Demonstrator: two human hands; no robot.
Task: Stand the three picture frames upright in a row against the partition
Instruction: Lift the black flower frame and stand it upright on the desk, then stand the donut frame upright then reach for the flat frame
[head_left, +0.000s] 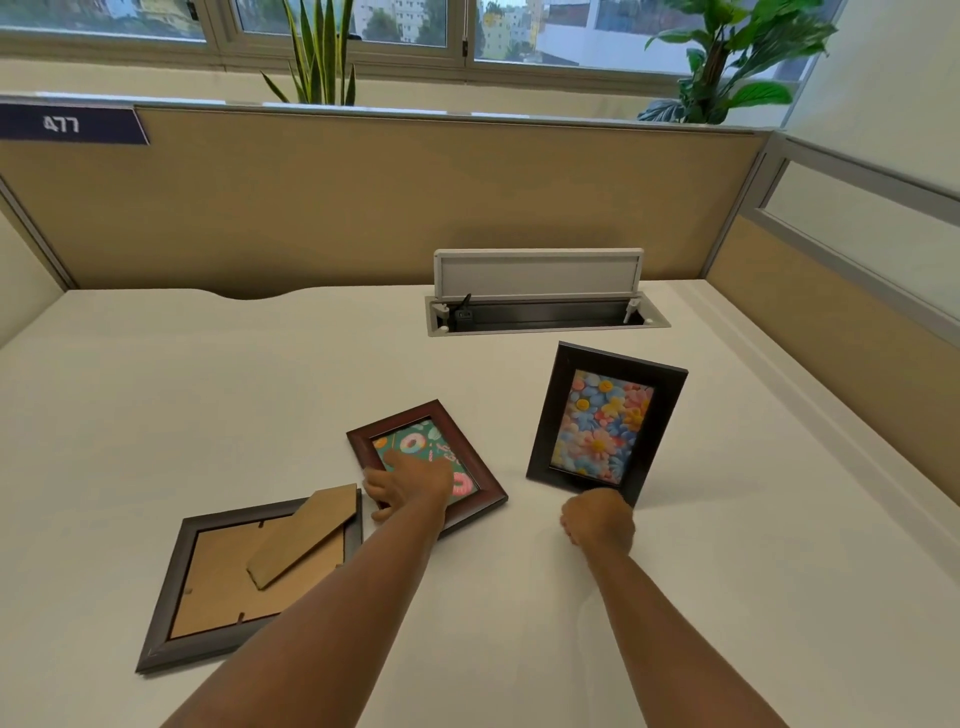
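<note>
A person's left hand (408, 480) lies on a red-brown doughnut-print frame (427, 465) that rests flat, picture up, mid-bench, its grip closing loosely over the frame's left edge. The right hand (598, 519), curled into a loose fist, sits at the foot of a dark flower-print frame (605, 423) standing upright, well short of the tan partition (363, 208); whether that grip holds the frame cannot be told. A third frame (249, 579) lies face down at left on the white bench (208, 389).
</note>
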